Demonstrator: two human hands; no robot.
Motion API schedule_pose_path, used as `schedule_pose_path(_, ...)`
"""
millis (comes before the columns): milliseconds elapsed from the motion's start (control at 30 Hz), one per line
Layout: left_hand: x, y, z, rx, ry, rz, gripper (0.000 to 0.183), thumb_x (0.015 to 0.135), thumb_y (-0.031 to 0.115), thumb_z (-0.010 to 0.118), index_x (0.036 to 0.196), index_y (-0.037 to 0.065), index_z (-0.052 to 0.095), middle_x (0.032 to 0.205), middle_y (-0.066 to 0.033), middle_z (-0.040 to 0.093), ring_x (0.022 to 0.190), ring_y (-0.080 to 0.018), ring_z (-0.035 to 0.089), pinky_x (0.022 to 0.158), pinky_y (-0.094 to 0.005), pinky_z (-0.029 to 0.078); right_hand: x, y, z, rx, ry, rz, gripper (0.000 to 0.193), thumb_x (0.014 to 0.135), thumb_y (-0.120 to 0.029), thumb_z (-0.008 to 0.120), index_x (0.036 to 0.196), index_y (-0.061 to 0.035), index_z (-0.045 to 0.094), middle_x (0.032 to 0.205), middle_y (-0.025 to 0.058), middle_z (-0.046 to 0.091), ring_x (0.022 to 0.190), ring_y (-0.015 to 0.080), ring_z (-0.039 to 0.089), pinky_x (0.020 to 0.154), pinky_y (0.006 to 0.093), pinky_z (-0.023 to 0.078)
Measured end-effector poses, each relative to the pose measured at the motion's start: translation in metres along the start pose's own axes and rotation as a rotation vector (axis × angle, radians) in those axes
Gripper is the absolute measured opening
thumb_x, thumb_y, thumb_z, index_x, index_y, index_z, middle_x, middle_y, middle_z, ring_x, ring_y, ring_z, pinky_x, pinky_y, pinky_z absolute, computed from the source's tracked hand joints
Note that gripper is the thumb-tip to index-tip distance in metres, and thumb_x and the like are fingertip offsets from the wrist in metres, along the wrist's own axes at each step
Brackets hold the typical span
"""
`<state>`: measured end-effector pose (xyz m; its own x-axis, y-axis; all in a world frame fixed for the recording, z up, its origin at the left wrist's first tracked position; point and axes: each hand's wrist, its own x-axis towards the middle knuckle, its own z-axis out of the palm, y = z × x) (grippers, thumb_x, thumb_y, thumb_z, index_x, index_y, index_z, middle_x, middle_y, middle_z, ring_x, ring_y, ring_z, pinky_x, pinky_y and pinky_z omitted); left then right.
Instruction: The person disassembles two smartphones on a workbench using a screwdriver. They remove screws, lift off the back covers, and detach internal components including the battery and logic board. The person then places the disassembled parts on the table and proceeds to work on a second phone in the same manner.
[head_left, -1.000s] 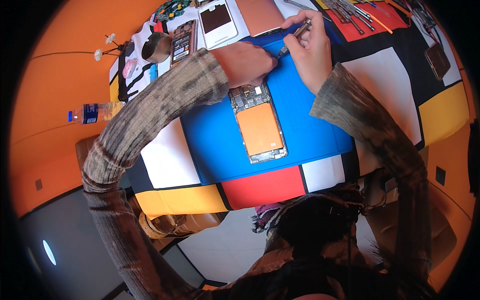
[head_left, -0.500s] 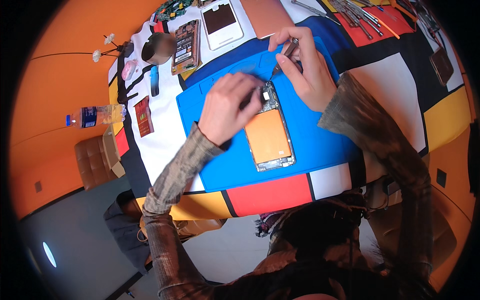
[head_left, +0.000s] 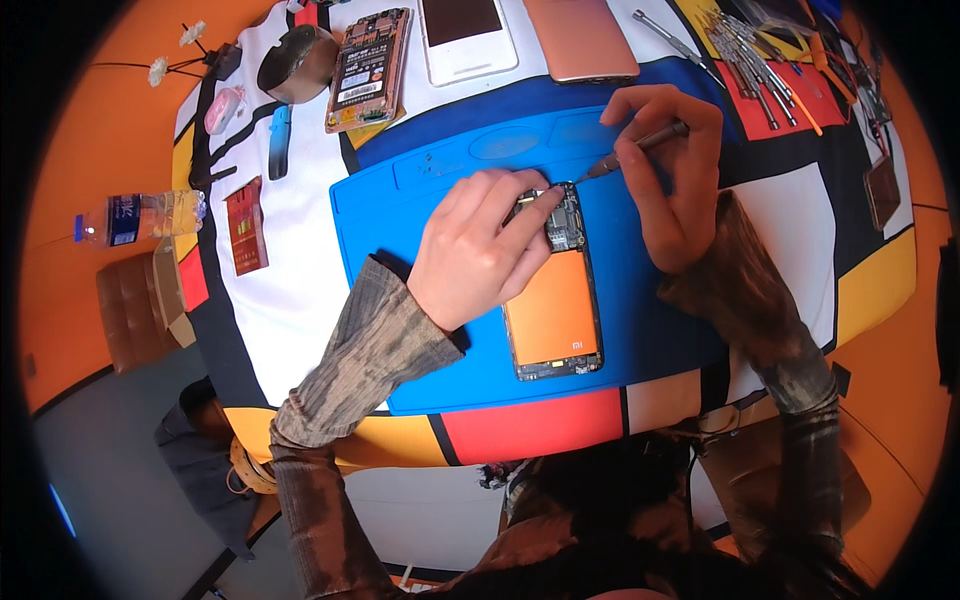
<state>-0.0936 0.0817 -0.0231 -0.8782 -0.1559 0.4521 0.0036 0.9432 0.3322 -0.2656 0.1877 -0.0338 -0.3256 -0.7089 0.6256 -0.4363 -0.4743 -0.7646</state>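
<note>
An opened phone lies on a blue work mat, its orange battery and the circuit board above it exposed. My left hand covers the phone's upper left part. Its bent fingers grip the top end, and the fingertips partly hide the board. In my right hand is a slim grey pen-shaped tool, closed between thumb and fingers. The tool's thin tip points down and left at the phone's top right corner, close by my left fingertips; whether it touches cannot be made out.
Beyond the mat lie another opened phone, a white phone panel and a copper-coloured phone cover. Several screwdrivers rest on a red cloth at the far right. A round dark container and a water bottle are leftward.
The whole view has shifted, with the phone appearing lower. My left fingers have come to rest over the phone's top end. The tool in my right hand now leans flatter.
</note>
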Motion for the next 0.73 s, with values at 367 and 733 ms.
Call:
schedule_pose_path(367,-0.0031,-0.0046,0.0024,-0.007,0.012,0.011,0.028,0.07,0.004,0.064,0.098,0.001,0.066,0.098,-0.0092,0.059,0.086,-0.0238,0.056,0.073,-0.0327,0.048,-0.0006,0.0004,-0.0015,-0.064,-0.1,-0.025,0.033,0.087,0.009,0.048,0.113,-0.0011,0.033,0.11,0.0154,0.051,0.076,0.0099,0.054,0.066,0.0223,0.049)
schedule_pose_path(733,-0.0064,-0.006,0.0046,-0.008,0.038,0.016,0.03,0.072,0.004,0.06,0.102,0.002,0.065,0.102,-0.0107,0.059,0.086,-0.0251,0.057,0.074,-0.0343,0.049,-0.0014,0.0039,-0.0033,-0.034,-0.142,-0.047,0.033,0.087,0.007,0.048,0.112,-0.003,0.03,0.117,0.0193,0.046,0.075,0.0094,0.05,0.071,0.0247,0.054)
